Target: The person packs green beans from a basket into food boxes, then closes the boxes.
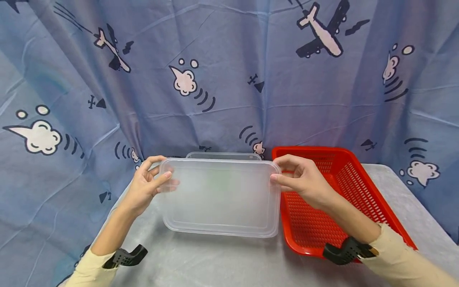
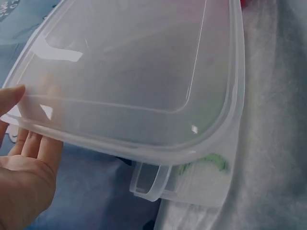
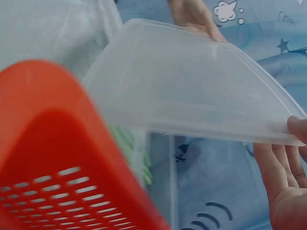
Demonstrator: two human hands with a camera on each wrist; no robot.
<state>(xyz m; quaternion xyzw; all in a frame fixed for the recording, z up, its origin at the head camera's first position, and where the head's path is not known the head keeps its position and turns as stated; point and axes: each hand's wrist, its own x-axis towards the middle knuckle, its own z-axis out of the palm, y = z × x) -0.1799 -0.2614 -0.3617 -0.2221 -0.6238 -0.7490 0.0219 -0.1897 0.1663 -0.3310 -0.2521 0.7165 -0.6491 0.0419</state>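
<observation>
A translucent rectangular plastic lid (image 1: 220, 199) is held up, tilted, between both hands. My left hand (image 1: 145, 185) pinches its left edge, thumb on the near face and fingers behind. At the opposite edge my right hand (image 1: 301, 177) pinches it the same way. Behind and below the lid stands a clear plastic container (image 1: 224, 155), mostly hidden in the head view. Its side handle (image 2: 152, 182) shows in the left wrist view. Something green (image 3: 129, 148) lies inside it, seen partly in the right wrist view; its kind cannot be told.
A red perforated plastic basket (image 1: 362, 183) stands to the right, just under my right forearm. The grey-white table (image 1: 201, 259) extends in front. A blue curtain (image 1: 222, 79) printed with planes and clouds hangs behind and to the left.
</observation>
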